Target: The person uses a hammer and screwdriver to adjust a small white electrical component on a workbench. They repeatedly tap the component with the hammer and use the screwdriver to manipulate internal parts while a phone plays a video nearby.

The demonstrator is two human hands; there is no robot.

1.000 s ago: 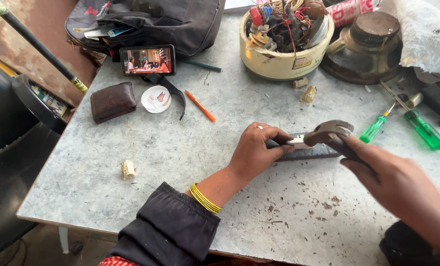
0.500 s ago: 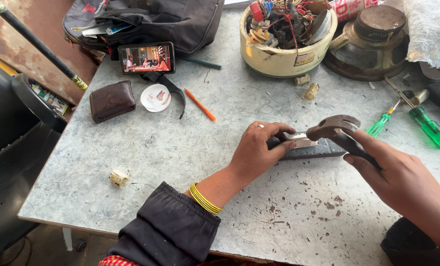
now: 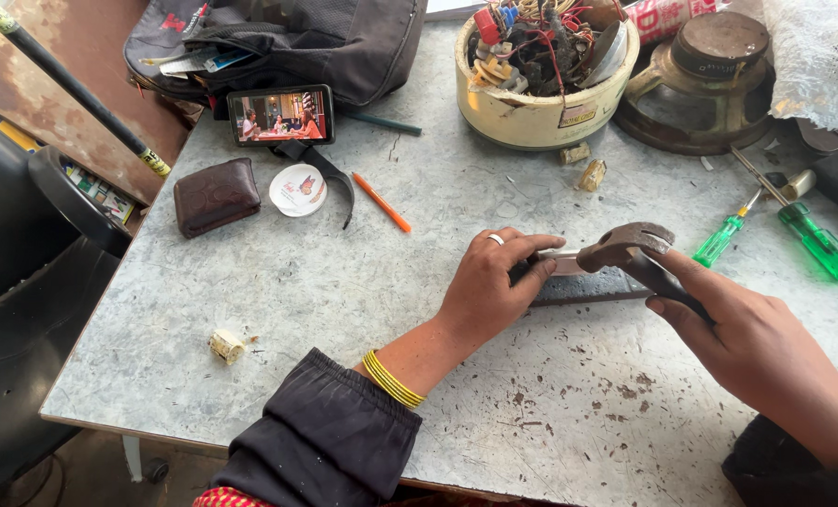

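Note:
My left hand [image 3: 490, 284] presses down on a small shiny metal piece [image 3: 563, 259] that lies on a dark flat metal bar [image 3: 590, 288] in the middle of the grey worktable [image 3: 325, 310]. My right hand [image 3: 752, 340] grips the dark handle of a rusty hammer [image 3: 625, 246], whose head hovers just over the metal piece. Yellow bangles sit on my left wrist above a dark sleeve.
A cream bowl [image 3: 541, 108] of wires and parts stands at the back, beside a rusty round speaker frame [image 3: 710, 75]. Two green screwdrivers [image 3: 818, 246] lie at the right. A phone [image 3: 280, 115], brown wallet [image 3: 215, 195], orange pen [image 3: 382, 204], bag [image 3: 288, 38] and small cork-like piece [image 3: 226, 346] are at the left.
The hammer head has stayed just above the metal piece, shifting only slightly. My left hand keeps its hold. The camera view has drifted a little.

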